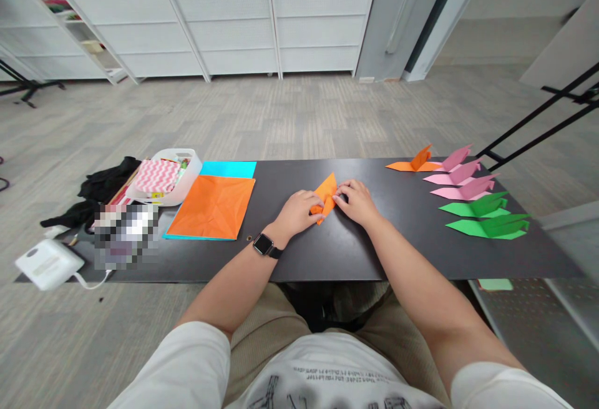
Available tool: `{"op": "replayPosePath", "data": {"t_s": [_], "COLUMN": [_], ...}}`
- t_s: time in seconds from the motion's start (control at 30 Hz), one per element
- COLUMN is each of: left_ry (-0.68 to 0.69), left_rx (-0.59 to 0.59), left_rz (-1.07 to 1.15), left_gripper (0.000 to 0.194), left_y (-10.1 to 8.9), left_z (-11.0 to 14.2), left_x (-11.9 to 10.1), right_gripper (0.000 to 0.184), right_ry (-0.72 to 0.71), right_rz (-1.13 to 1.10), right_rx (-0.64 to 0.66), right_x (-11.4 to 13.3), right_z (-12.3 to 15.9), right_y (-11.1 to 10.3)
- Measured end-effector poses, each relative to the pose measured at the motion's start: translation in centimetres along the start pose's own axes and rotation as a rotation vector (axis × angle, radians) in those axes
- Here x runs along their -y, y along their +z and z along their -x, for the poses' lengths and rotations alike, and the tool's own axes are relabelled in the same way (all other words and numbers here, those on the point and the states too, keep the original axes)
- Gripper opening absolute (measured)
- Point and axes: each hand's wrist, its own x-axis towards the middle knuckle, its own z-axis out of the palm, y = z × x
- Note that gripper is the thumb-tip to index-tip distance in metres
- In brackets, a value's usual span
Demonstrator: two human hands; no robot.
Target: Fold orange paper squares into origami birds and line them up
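Note:
A small piece of folded orange paper (329, 185) lies at the middle of the dark table, between my two hands. My left hand (302, 210), with a black watch on the wrist, grips its left side with bent fingers. On the other side, my right hand (355, 202) pinches the paper's right edge between thumb and fingertips. Parts of the folds are covered by my fingers. To the left lies a stack of square orange paper (213, 208), with blue sheets (229, 169) showing from under it.
Folded paper figures stand in a row at the right: an orange one (414, 162), several pink (461, 190) and green ones (489, 226). On the left are a white plastic basket (189, 175), black cloth (107, 178) and a white device with a cable (50, 263). The table's (290, 265) near edge is by my lap.

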Motion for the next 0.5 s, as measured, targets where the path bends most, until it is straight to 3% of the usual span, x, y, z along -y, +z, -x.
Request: {"op": "replayPosePath", "data": {"t_s": [0.2, 0.5], "left_ry": [0.004, -0.051], "left_rx": [0.044, 0.066], "left_rz": [-0.054, -0.154], "left_gripper": [0.028, 0.026], "left_y": [-0.2, -0.1], "left_z": [0.1, 0.3], "left_x": [-0.1, -0.7], "right_gripper": [0.014, 0.014], "right_ry": [0.011, 0.017], "right_rz": [0.037, 0.099], "right_rx": [-0.02, -0.027], "right_x": [0.6, 1.3], "right_z": [0.0, -0.2], "right_y": [0.0, 0.1]}}
